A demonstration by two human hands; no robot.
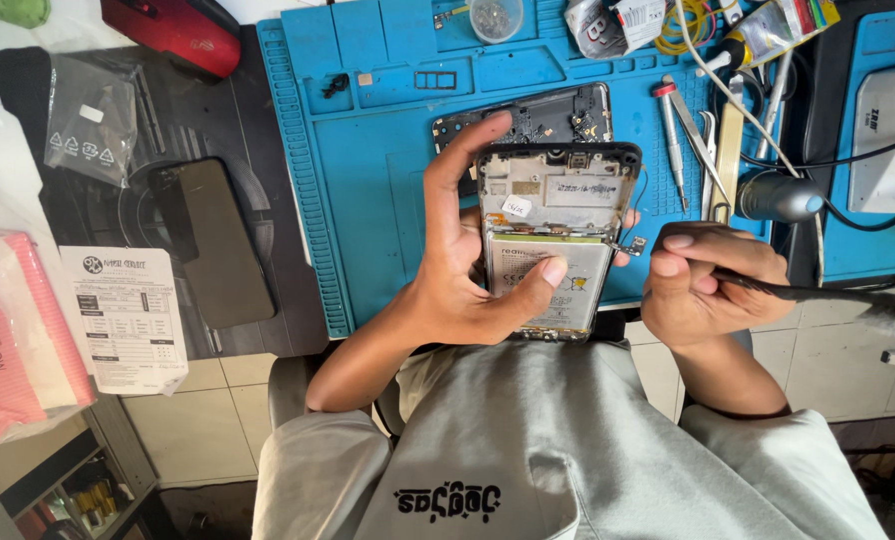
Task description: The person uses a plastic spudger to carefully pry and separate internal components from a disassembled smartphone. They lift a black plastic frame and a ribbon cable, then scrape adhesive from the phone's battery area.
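Observation:
My left hand grips an opened smartphone with its back cover off, showing the white battery and metal shields; the thumb lies across the battery. My right hand is closed on a thin dark tool whose tip reaches toward a small part at the phone's right edge. Both hands hover above the blue work mat, over my lap.
A black phone frame lies on the mat behind the held phone. Screwdrivers and tweezers lie at right with cables and a white device. At left: a dark phone screen, a printed sheet, a pink tissue pack.

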